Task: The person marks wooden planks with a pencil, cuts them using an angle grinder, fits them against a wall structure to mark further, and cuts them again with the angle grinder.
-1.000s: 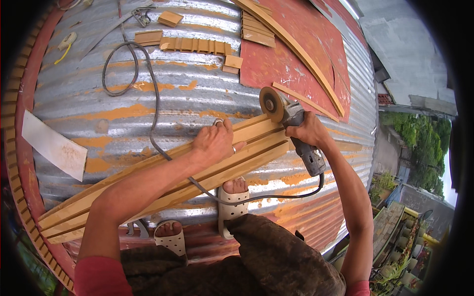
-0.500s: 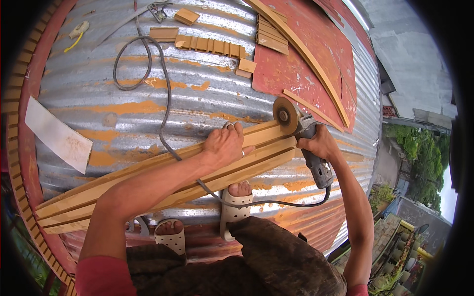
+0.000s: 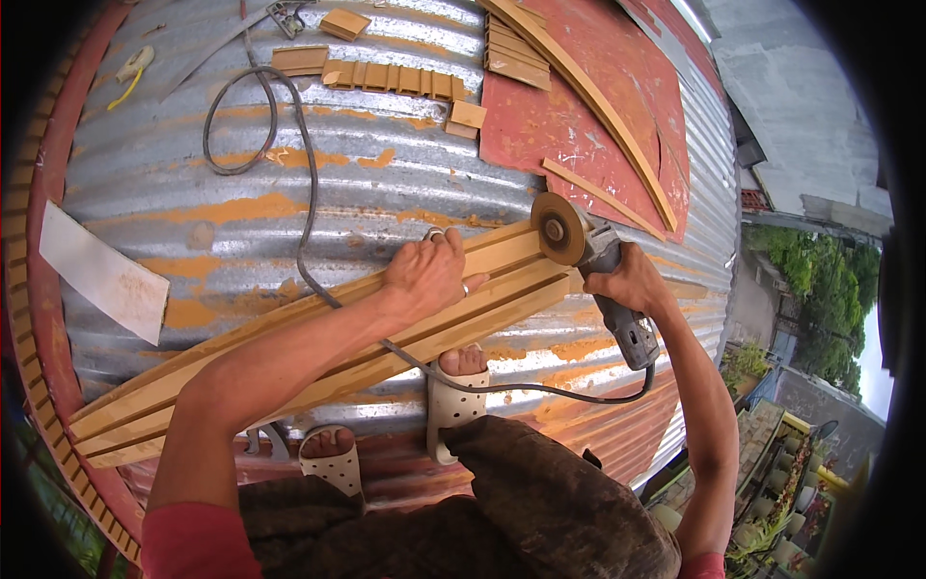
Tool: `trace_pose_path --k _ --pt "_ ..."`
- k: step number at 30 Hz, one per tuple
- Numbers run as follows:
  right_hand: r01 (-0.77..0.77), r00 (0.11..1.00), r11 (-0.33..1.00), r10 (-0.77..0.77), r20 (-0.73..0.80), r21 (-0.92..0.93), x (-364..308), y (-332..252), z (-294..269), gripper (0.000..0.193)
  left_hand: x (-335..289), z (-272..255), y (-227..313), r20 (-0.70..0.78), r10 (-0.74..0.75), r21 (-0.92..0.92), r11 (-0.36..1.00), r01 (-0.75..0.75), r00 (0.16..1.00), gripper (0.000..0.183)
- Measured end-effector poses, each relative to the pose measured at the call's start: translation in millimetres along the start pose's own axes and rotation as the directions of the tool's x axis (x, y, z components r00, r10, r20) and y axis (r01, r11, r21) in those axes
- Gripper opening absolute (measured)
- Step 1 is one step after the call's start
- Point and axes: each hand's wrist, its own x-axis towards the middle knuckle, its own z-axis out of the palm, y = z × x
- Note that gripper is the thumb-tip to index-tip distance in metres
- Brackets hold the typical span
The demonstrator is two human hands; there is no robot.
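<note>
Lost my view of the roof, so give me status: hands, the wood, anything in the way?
Left hand pressed flat on wooden slats. Right hand grips angle grinder, disc at slats' end. Power cord crosses under the slats.

wooden strips (image 3: 318,333) lie on roofing (image 3: 386,183), grinder (image 3: 588,256) at right.

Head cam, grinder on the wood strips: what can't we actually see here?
- Where the disc of the angle grinder meets the long wood strips: hidden behind the disc.
- Strips under the left hand: covered by the palm.
- Grinder handle and switch: wrapped by the right hand.
- Black cable: upper end cut off near the top edge.
- Small tool at top: too small, partly cut off.
</note>
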Motion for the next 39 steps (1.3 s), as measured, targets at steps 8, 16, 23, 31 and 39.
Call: trace_pose_path --k 8,16,23,31,39 --pt "-0.025 0.999 1.000 0.025 0.038 0.014 2.8 2.2 3.2 0.061 -1.2 2.4 0.0 -0.041 0.031 0.028 0.999 -0.030 0.999 0.069" --pt "0.070 0.998 0.995 -0.070 -0.011 0.072 5.3 25.0 13.5 0.058 -0.2 4.2 0.1 -0.060 0.050 0.059 0.997 -0.046 0.997 0.068" --pt "0.006 1.000 1.000 -0.006 0.028 0.020 4.8 11.0 8.4 0.058 -1.2 1.8 -1.2 -0.053 0.035 0.026 0.999 -0.034 0.998 0.068" --pt "0.017 1.000 0.999 -0.017 0.003 0.033 5.8 12.2 11.2 0.067 0.1 -0.7 -0.1 -0.006 0.024 0.016 1.000 -0.023 1.000 0.069" --pt "-0.036 0.999 0.999 0.035 0.041 0.013 11.5 16.0 12.0 0.066 1.1 -7.3 1.5 0.038 0.030 0.039 0.999 -0.032 0.999 0.070"
